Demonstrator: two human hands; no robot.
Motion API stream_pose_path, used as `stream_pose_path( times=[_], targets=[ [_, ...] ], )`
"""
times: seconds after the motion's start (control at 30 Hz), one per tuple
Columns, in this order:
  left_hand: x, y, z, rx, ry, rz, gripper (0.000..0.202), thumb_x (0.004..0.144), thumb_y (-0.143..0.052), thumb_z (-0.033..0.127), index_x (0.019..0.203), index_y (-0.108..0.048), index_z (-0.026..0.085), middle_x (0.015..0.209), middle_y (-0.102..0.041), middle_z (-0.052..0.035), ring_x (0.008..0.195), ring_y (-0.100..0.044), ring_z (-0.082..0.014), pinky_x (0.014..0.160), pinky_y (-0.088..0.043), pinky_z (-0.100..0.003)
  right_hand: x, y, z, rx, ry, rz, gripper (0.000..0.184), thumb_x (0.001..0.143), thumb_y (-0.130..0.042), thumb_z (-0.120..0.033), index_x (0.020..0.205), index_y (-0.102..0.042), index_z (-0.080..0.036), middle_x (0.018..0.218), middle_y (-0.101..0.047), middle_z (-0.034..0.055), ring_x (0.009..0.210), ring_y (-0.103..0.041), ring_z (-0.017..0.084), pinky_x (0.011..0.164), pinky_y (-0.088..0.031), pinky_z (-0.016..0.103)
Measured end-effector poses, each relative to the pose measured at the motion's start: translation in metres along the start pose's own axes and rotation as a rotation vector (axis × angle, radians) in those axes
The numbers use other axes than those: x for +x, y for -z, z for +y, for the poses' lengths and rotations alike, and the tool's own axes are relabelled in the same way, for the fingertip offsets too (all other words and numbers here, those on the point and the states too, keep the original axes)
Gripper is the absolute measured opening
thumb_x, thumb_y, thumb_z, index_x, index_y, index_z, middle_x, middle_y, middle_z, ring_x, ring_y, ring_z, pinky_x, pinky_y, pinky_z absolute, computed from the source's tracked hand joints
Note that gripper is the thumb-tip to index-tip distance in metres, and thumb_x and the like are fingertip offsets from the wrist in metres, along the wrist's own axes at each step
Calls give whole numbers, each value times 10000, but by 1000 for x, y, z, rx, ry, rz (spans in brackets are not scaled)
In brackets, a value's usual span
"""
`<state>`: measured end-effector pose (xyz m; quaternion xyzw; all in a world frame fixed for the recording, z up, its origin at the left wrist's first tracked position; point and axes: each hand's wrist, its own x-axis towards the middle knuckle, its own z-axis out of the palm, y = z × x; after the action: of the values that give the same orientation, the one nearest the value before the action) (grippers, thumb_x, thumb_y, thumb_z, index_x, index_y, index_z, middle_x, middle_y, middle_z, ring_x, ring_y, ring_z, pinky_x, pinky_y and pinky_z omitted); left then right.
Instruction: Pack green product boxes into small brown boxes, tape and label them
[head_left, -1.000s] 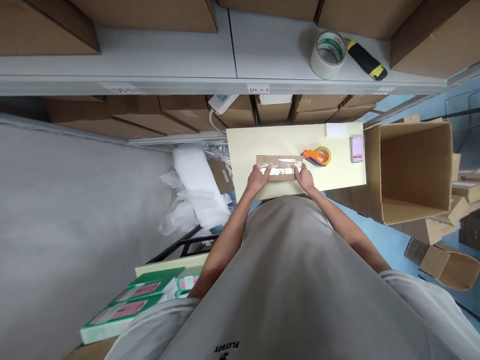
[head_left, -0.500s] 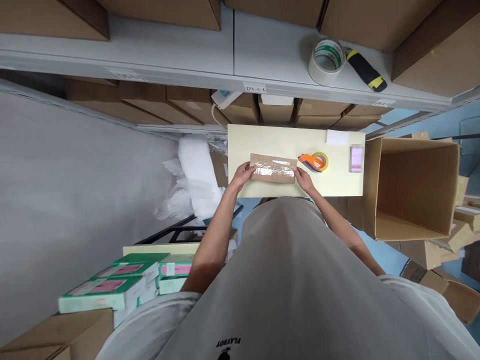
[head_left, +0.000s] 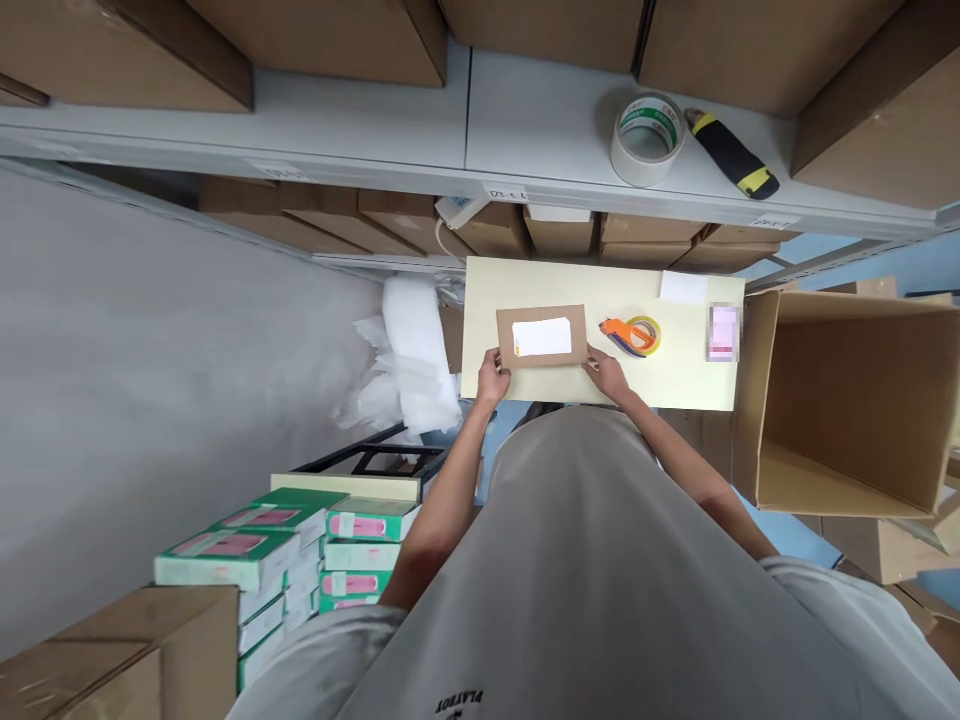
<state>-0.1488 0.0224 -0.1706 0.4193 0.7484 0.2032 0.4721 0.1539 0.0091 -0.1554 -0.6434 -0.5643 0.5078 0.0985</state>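
A small brown cardboard parcel [head_left: 541, 337] with a white label on its upper face lies on the pale yellow table [head_left: 675, 385]. My left hand [head_left: 493, 379] grips its near left corner, fingers curled on it. My right hand [head_left: 604, 373] holds the near right corner the same way. An orange tape dispenser with clear tape [head_left: 632, 334] sits just right of the parcel.
A white slip [head_left: 683, 287] and a pink phone [head_left: 724, 333] lie on the table's right part. A big open carton [head_left: 847, 395] stands to the right. A tape roll [head_left: 646, 138] and a yellow-black knife [head_left: 733, 154] rest on the grey shelf. Green boxes [head_left: 300, 545] are stacked at lower left.
The parcel has been turned over: its taped face showed before, the labelled face shows now. Both hands stayed on its ends, shifting to the near corners.
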Motion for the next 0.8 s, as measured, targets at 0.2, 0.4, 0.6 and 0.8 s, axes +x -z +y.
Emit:
stream_pose_path(
  times=[0.2, 0.4, 0.6, 0.8],
  targets=[
    [-15, -2, 9, 149, -137, 163, 821, 833, -634, 110, 1643, -534, 195, 1706, -603, -196, 1641, -548, -323, 1357, -488, -531, -3, 27, 41, -300, 8, 246, 598, 1087, -549, -282, 1655, -592, -99, 1676, -625, 256, 1562, -567, 398, 1351, -431, 578],
    [-19, -49, 76, 173, -456, 7, 533, 980, -502, 118, 1454, -729, 207, 1509, -758, -142, 1416, -723, -270, 1261, -576, -453, 10, 32, 64, -436, -150, 249, 551, 1057, -597, -241, 1560, -588, -18, 1523, -671, 338, 1492, -585, 440, 1366, -351, 618],
    [-24, -122, 119, 111, -326, -474, 433, 946, -598, 112, 1327, -789, 187, 1393, -839, -156, 1288, -814, -302, 1220, -613, -502, 16, 32, 55, -317, -152, 304, 500, 1068, -393, -149, 1495, -633, -49, 1359, -761, 298, 1419, -660, 394, 1357, -390, 591],
    [-51, -124, 141, -53, -361, -469, 293, 1000, -678, 247, 1279, -765, 220, 1358, -838, -147, 1164, -848, -279, 1102, -682, -454, -13, 50, 6, -261, -24, 415, 538, 1126, -404, -341, 1557, -599, -85, 1484, -715, 302, 1464, -656, 422, 1316, -466, 618]
  ],
)
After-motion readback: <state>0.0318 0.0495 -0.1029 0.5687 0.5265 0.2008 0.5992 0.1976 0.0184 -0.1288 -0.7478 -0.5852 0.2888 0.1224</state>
